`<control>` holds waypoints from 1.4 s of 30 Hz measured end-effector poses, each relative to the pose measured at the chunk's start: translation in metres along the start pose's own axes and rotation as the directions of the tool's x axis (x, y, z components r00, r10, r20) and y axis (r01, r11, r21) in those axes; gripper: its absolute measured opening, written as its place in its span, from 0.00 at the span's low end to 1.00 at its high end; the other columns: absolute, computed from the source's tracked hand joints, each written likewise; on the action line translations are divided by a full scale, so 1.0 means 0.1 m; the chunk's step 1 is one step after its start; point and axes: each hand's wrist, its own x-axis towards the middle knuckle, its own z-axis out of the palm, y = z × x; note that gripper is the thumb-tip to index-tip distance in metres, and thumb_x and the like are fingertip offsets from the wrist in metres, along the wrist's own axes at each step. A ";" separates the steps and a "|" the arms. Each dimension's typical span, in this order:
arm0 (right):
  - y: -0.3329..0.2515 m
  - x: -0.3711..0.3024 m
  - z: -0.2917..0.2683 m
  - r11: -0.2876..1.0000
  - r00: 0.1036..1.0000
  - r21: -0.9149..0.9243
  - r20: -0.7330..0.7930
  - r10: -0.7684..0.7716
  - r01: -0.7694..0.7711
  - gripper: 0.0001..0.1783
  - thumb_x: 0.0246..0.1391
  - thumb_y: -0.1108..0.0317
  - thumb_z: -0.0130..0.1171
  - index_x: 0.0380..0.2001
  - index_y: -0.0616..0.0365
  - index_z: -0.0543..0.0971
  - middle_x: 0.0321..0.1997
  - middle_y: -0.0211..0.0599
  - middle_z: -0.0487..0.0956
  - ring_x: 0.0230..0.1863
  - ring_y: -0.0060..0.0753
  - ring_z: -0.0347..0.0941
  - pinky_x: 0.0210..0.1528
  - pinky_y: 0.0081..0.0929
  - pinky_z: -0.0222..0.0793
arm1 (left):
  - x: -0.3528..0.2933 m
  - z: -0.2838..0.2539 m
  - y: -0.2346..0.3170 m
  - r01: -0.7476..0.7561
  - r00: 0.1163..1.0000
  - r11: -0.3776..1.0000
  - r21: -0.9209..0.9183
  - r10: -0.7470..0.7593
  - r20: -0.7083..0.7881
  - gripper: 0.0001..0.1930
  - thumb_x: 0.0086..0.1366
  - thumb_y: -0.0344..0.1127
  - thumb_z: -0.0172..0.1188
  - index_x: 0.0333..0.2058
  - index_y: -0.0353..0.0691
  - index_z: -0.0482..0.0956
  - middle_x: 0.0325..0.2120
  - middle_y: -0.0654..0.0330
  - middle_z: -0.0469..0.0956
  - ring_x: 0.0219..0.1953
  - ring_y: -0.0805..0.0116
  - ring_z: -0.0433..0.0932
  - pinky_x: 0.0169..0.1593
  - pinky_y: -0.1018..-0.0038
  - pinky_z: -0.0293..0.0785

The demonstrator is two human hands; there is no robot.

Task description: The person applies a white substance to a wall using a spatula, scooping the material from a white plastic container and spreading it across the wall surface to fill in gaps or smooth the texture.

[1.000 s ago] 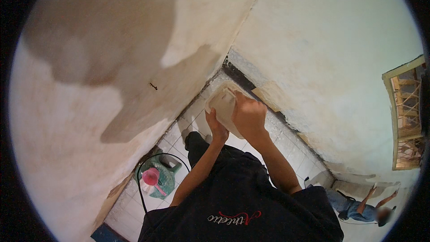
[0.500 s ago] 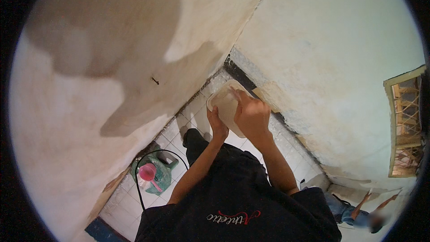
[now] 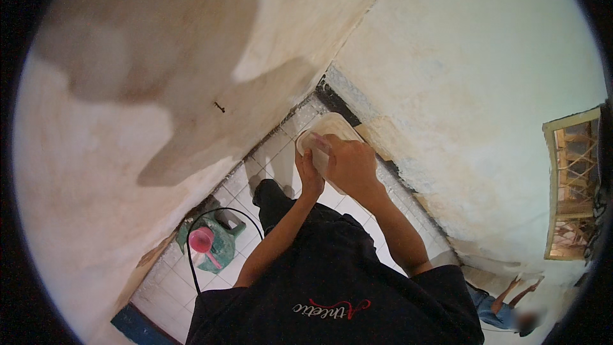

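Note:
A shallow off-white tub (image 3: 337, 122) is held out in front of my body, above the tiled floor. My left hand (image 3: 311, 176) grips its near left side, thumb up along the rim. Over the tub, my right hand (image 3: 352, 165) is closed around a small flat pale-pink tool (image 3: 320, 143), which looks like a scraper. The tool's edge lies towards the left rim, close to my left thumb. My right hand covers much of the tub's inside, so its contents are mostly hidden.
Patchy plastered walls, left (image 3: 191, 45) and right (image 3: 447, 76), meet in a corner ahead. A pink dipper (image 3: 202, 240) rests on a green container (image 3: 223, 249) at lower left, beside a black cable (image 3: 189, 252). Another person (image 3: 501, 306) works at far lower right, below a window (image 3: 571, 185).
My right hand has moved the pale-pink tool leftwards across the tub, towards my left thumb. My left hand keeps its hold. The view has shifted slightly.

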 end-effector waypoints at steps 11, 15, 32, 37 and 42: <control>0.10 0.02 -0.08 1.000 0.995 -0.018 -0.100 -0.015 0.014 0.16 0.42 0.77 0.54 0.38 0.54 0.79 0.21 0.45 0.78 0.23 0.50 0.76 0.28 0.45 0.71 | -0.06 0.16 0.12 -0.035 0.999 0.999 -0.005 0.035 0.002 0.22 0.67 0.35 0.42 0.58 0.35 0.59 0.52 0.51 0.67 0.55 0.61 0.68 0.58 0.67 0.66; 0.10 0.05 -0.13 0.999 0.997 0.049 -0.074 -0.018 0.021 0.16 0.44 0.73 0.56 0.40 0.56 0.78 0.24 0.44 0.80 0.25 0.49 0.77 0.29 0.43 0.72 | -0.06 0.15 0.14 -0.067 0.997 0.996 0.059 0.065 0.038 0.22 0.67 0.37 0.43 0.57 0.35 0.61 0.51 0.51 0.68 0.54 0.62 0.68 0.58 0.68 0.65; 0.08 0.16 -0.25 0.979 0.979 0.082 -0.058 0.194 -0.189 0.22 0.54 0.62 0.56 0.51 0.59 0.70 0.30 0.47 0.80 0.26 0.51 0.78 0.28 0.47 0.73 | -0.02 0.10 0.05 -0.145 0.989 0.986 0.078 0.145 -0.003 0.22 0.67 0.38 0.43 0.56 0.32 0.61 0.50 0.51 0.68 0.53 0.63 0.68 0.58 0.69 0.64; 0.12 0.17 -0.20 0.986 0.982 0.073 -0.101 0.159 -0.152 0.21 0.54 0.61 0.56 0.49 0.59 0.69 0.28 0.49 0.79 0.26 0.52 0.78 0.27 0.47 0.72 | -0.05 0.17 0.10 -0.164 0.986 0.981 0.104 0.161 0.033 0.22 0.68 0.39 0.43 0.56 0.32 0.62 0.50 0.51 0.69 0.53 0.63 0.68 0.58 0.69 0.64; 0.13 0.09 -0.08 0.991 0.990 0.107 -0.105 0.093 -0.082 0.20 0.50 0.67 0.56 0.48 0.60 0.71 0.28 0.51 0.79 0.27 0.54 0.77 0.30 0.45 0.73 | -0.06 0.17 0.10 -0.186 0.982 0.967 0.173 0.182 0.043 0.22 0.68 0.41 0.44 0.56 0.32 0.62 0.50 0.52 0.69 0.53 0.63 0.68 0.58 0.69 0.63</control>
